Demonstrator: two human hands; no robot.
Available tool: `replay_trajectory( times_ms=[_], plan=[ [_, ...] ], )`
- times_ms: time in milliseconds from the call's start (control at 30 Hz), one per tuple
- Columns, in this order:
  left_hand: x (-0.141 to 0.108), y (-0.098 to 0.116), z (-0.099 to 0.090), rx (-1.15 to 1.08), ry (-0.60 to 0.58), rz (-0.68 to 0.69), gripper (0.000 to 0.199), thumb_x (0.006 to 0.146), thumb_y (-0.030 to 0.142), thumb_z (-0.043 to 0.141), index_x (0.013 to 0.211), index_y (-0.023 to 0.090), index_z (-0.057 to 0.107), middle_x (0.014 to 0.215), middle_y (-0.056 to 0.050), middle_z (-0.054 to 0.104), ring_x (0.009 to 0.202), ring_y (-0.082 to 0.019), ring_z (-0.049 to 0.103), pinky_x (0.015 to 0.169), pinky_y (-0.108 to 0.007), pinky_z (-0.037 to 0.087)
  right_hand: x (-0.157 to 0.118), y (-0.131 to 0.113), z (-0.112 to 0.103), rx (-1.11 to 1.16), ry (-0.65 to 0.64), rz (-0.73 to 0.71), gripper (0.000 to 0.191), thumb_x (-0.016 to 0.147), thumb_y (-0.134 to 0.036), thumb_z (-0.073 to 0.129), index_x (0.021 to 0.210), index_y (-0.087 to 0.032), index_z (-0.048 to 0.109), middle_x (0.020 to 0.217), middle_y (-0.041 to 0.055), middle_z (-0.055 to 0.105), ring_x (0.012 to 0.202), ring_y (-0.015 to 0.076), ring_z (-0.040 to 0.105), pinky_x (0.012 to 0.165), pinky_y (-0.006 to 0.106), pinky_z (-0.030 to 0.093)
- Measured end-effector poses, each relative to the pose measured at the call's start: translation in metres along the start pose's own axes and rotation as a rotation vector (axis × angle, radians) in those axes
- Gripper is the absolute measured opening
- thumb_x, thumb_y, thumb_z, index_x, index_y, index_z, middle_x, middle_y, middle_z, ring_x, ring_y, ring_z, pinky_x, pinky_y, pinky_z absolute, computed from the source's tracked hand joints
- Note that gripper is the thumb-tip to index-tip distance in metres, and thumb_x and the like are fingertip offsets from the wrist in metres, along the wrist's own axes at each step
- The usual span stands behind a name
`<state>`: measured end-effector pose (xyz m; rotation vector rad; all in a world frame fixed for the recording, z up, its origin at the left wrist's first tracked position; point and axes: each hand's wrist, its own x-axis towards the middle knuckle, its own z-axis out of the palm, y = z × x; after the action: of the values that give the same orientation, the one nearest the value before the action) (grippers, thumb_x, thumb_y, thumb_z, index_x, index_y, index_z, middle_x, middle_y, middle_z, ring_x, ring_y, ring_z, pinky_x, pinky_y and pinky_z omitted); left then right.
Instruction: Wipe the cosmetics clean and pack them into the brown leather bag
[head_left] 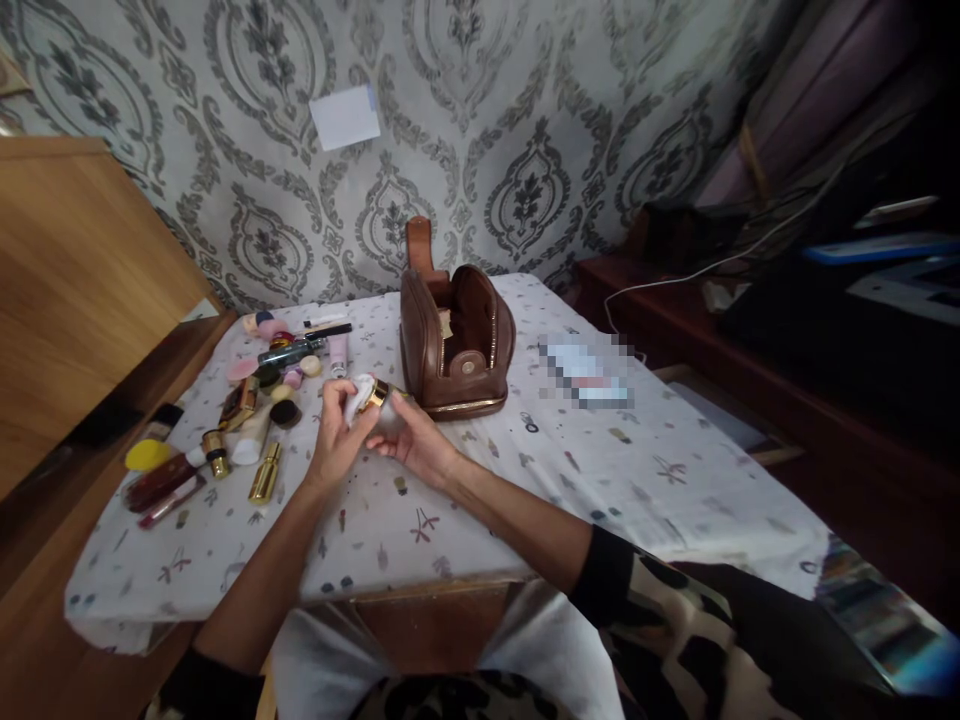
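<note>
Both hands meet over the table, in front of the brown toiletry bag (457, 385). Fingers of my left hand (337, 430) are closed on a crumpled white wipe (363, 388), pressed against a small bottle with a gold collar (377, 393). My right hand (416, 445) grips that bottle by its pale body, which the fingers partly cover. The bag stands unzipped with its strap flap raised at the back; a small pale item (445, 323) shows inside. Closest to my left hand are a black-lidded jar (285, 413) and a gold bottle (265, 474).
Several cosmetics lie across the table's left side, among them a white tube (252, 437), a yellow round item (148, 456) and a pink tube (339, 354). A blurred-out flat object (586, 370) lies right of the bag. A wooden panel (90, 290) borders the left.
</note>
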<state>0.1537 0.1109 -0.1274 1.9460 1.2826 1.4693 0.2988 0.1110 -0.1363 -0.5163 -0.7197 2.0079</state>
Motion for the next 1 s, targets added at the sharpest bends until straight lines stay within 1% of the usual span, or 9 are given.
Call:
replay_trajectory(
  times_ms=[100,233,367,500,567,667,733,900,1000],
  plan=[
    [-0.001,-0.002,0.001,-0.014,-0.019,0.011,0.04,0.085,0.04,0.064,0.113,0.024,0.041,0.109,-0.006,0.051,0.103,-0.021,0.055,0.092,-0.035,0.046,0.001,0.001,-0.002,-0.048,-0.011,0.063,0.042,0.091,-0.056,0.058,0.113,-0.02,0.058,0.079,0.001,0.072,0.055,0.0112,0.067,0.047,0.018,0.048],
    [-0.001,-0.003,0.003,0.039,0.006,0.026,0.04,0.086,0.039,0.064,0.118,0.024,0.044,0.111,-0.006,0.055,0.102,-0.021,0.057,0.09,-0.034,0.046,0.004,0.002,-0.006,-0.041,-0.007,0.08,0.041,0.088,-0.056,0.062,0.104,-0.018,0.062,0.075,0.0014,0.071,0.055,0.0115,0.066,0.046,0.018,0.048],
    [-0.003,-0.002,0.004,0.112,0.064,0.055,0.034,0.086,0.038,0.065,0.113,0.023,0.049,0.106,-0.005,0.061,0.097,-0.02,0.06,0.086,-0.033,0.046,0.005,0.003,-0.008,0.001,0.011,0.027,0.043,0.079,-0.051,0.075,0.102,-0.017,0.062,0.08,0.0013,0.072,0.059,0.0114,0.068,0.049,0.017,0.05],
    [-0.004,-0.003,0.004,0.196,0.124,0.095,0.022,0.088,0.035,0.063,0.1,0.022,0.051,0.095,-0.003,0.065,0.089,-0.02,0.064,0.081,-0.033,0.049,0.004,0.003,-0.007,0.023,0.034,0.02,0.041,0.075,-0.042,0.081,0.104,-0.019,0.062,0.082,-0.001,0.071,0.065,0.0111,0.069,0.052,0.016,0.053],
    [-0.004,-0.002,0.003,0.196,0.11,0.165,0.017,0.088,0.033,0.062,0.097,0.022,0.051,0.101,-0.006,0.068,0.098,-0.022,0.066,0.086,-0.036,0.05,0.003,0.003,-0.006,0.037,0.043,0.007,0.04,0.075,-0.039,0.082,0.104,-0.019,0.063,0.082,-0.0016,0.07,0.066,0.01,0.067,0.054,0.017,0.055],
    [-0.003,0.004,0.001,0.167,0.055,0.29,0.011,0.09,0.028,0.059,0.094,0.022,0.052,0.121,-0.011,0.066,0.115,-0.024,0.063,0.097,-0.041,0.048,0.002,0.005,-0.005,0.062,0.05,-0.022,0.04,0.072,-0.035,0.084,0.102,-0.019,0.063,0.084,-0.0025,0.069,0.067,0.0091,0.066,0.057,0.018,0.058],
    [-0.002,0.01,0.0,0.171,0.038,0.323,0.007,0.091,0.027,0.057,0.09,0.021,0.052,0.124,-0.012,0.065,0.118,-0.025,0.061,0.1,-0.043,0.047,0.002,0.006,-0.005,0.09,0.06,-0.036,0.04,0.07,-0.031,0.086,0.101,-0.02,0.064,0.086,-0.0035,0.069,0.069,0.0089,0.065,0.059,0.02,0.058],
    [0.002,0.021,-0.004,0.195,0.011,0.261,0.024,0.091,0.032,0.052,0.07,0.021,0.05,0.125,-0.012,0.063,0.118,-0.026,0.059,0.099,-0.044,0.046,0.002,0.001,-0.004,0.201,0.07,0.008,0.029,0.078,-0.03,0.08,0.101,-0.019,0.066,0.091,-0.0018,0.072,0.071,0.0087,0.065,0.065,0.019,0.057],
    [0.004,0.02,-0.005,0.173,0.002,0.178,0.03,0.088,0.035,0.056,0.063,0.02,0.049,0.107,-0.009,0.063,0.106,-0.026,0.059,0.091,-0.04,0.048,0.002,-0.004,-0.004,0.259,0.037,0.071,0.026,0.086,-0.036,0.072,0.103,-0.017,0.066,0.088,0.0003,0.072,0.069,0.0095,0.066,0.06,0.017,0.055]
  ],
)
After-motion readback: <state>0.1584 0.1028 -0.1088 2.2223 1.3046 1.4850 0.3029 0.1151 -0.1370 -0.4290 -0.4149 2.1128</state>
